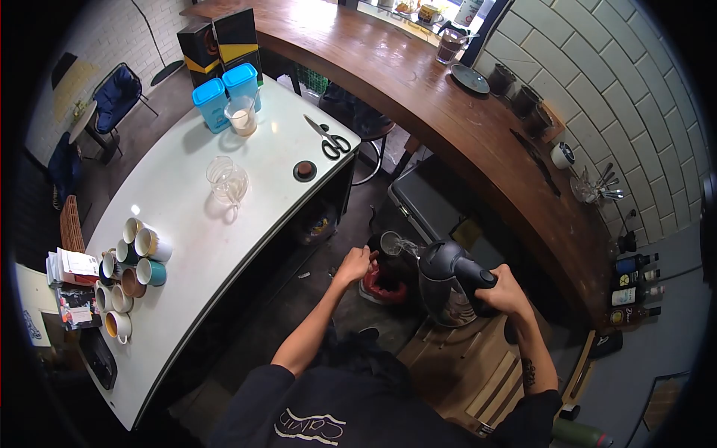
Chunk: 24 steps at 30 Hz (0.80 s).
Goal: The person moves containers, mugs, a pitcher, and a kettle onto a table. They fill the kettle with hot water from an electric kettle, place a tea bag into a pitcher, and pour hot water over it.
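My right hand (505, 290) is closed round the black handle of a glass kettle (447, 297) with a black lid. The kettle is tilted to the left, and a stream of water (407, 246) runs from its spout towards a small round cup (390, 243). My left hand (357, 264) is closed at the near side of this cup and appears to hold it; whether it is a cup or a strainer is hard to make out. Below lies a bin with a red liner (385, 287).
On the white counter (187, 246) stand several mugs (133, 282), a glass jug (227, 184), scissors (328, 140) and blue-lidded containers (225, 101). A curved wooden bar (418, 97) runs along the far side. A slatted wooden surface (463, 369) lies beneath the kettle.
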### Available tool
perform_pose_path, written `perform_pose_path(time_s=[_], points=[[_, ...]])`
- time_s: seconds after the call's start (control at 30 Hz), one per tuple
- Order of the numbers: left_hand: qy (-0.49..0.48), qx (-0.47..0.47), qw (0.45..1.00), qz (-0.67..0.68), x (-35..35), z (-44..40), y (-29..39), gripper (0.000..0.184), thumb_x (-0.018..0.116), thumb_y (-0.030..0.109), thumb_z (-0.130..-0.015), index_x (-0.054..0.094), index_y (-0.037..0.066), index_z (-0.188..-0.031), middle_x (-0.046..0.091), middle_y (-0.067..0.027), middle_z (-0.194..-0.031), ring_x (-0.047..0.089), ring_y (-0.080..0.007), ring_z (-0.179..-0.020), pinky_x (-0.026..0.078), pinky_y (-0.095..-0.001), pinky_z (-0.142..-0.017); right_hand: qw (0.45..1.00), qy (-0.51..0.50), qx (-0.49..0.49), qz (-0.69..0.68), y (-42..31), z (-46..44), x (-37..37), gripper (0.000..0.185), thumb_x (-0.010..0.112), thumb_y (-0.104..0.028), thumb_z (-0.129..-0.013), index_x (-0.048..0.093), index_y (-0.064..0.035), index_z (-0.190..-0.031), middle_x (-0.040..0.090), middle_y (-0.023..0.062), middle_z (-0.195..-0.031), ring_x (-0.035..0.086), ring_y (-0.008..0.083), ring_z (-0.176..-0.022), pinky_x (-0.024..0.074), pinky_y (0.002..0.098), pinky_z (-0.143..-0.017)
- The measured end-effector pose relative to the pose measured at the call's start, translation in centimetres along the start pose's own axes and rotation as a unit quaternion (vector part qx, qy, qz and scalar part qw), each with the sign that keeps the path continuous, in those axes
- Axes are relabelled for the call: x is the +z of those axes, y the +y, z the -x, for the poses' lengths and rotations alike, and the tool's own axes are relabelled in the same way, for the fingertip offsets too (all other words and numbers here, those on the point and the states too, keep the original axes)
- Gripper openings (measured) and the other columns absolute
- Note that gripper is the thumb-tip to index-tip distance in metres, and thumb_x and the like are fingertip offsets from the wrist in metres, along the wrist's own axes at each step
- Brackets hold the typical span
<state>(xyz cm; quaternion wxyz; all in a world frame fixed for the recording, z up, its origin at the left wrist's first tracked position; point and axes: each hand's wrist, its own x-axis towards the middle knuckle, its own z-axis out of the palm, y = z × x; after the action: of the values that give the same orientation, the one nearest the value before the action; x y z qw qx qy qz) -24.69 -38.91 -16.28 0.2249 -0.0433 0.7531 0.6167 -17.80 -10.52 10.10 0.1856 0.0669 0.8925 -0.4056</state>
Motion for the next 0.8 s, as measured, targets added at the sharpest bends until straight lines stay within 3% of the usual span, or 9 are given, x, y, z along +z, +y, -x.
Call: perform_pose_path(time_s=[0.3, 0.4, 0.47, 0.53, 0.6, 0.8], points=[[0.003, -0.007, 0.997, 0.073, 1.1, 0.3, 0.5, 0.057, 0.034, 0.033, -0.104, 0.063, -0.002, -0.069, 0.057, -0.007, -0.054, 0.056, -0.0166, -0.048, 0.044, -0.0349, -0.051, 1.0, -0.001, 0.005, 0.025, 0.1, -0.2, -0.9, 0.017, 0.066, -0.006, -0.06, 0.052, -0.0011, -0.053, 0.049, -0.0023, -0.051, 0.045, 0.0073, -0.045, 0.033, 0.0276, -0.043], [-0.008, -0.009, 0.996, 0.087, 1.0, 0.7, 1.1, 0.057, 0.034, 0.032, -0.104, 0.062, -0.003, -0.069, 0.056, -0.0069, -0.054, 0.054, -0.0159, -0.047, 0.043, -0.034, -0.05, 1.0, -0.001, 0.007, 0.026, 0.1, -0.1, -1.1, 0.016, 0.067, -0.007, -0.06, 0.053, -0.0001, -0.054, 0.05, -0.0017, -0.052, 0.046, 0.0077, -0.046, 0.034, 0.0277, -0.043], [-0.007, -0.012, 0.996, 0.088, 1.0, 1.0, 1.7, 0.056, 0.034, 0.031, -0.104, 0.062, -0.003, -0.069, 0.056, -0.0069, -0.054, 0.054, -0.0158, -0.047, 0.043, -0.0338, -0.05, 0.998, -0.016, 0.036, 0.05, 0.0, 0.0, -1.5, 0.015, 0.067, -0.009, -0.062, 0.063, 0.0048, -0.064, 0.054, 0.0011, -0.056, 0.049, 0.0091, -0.052, 0.039, 0.0295, -0.048], [-0.004, -0.013, 0.996, 0.09, 1.3, 0.9, 1.8, 0.056, 0.034, 0.03, -0.104, 0.062, -0.003, -0.07, 0.056, -0.0069, -0.054, 0.054, -0.0156, -0.047, 0.043, -0.0335, -0.05, 0.998, -0.015, 0.034, 0.049, 0.0, 0.0, -1.6, 0.014, 0.068, -0.009, -0.062, 0.063, 0.0046, -0.064, 0.054, 0.001, -0.056, 0.049, 0.009, -0.051, 0.0389, 0.0293, -0.048], [-0.007, -0.018, 0.995, 0.102, 1.6, 0.8, 1.6, 0.054, 0.033, 0.033, -0.104, 0.063, -0.004, -0.079, 0.052, -0.0009, -0.057, 0.045, -0.0093, -0.047, 0.036, -0.0283, -0.047, 0.998, -0.014, 0.033, 0.047, 0.0, 0.1, -1.7, 0.014, 0.068, -0.009, -0.062, 0.063, 0.0044, -0.064, 0.054, 0.0009, -0.056, 0.049, 0.0089, -0.051, 0.0388, 0.0291, -0.048], [-0.013, -0.021, 0.994, 0.108, 2.2, 0.4, 1.5, 0.052, 0.032, 0.031, -0.105, 0.063, -0.002, -0.079, 0.054, -0.0003, -0.06, 0.046, -0.009, -0.049, 0.036, -0.0282, -0.048, 0.999, -0.016, 0.024, 0.041, 0.6, 0.1, -2.1, 0.014, 0.068, -0.008, -0.062, 0.061, 0.0036, -0.061, 0.053, -0.0003, -0.055, 0.048, 0.0086, -0.049, 0.0359, 0.0285, -0.046]])
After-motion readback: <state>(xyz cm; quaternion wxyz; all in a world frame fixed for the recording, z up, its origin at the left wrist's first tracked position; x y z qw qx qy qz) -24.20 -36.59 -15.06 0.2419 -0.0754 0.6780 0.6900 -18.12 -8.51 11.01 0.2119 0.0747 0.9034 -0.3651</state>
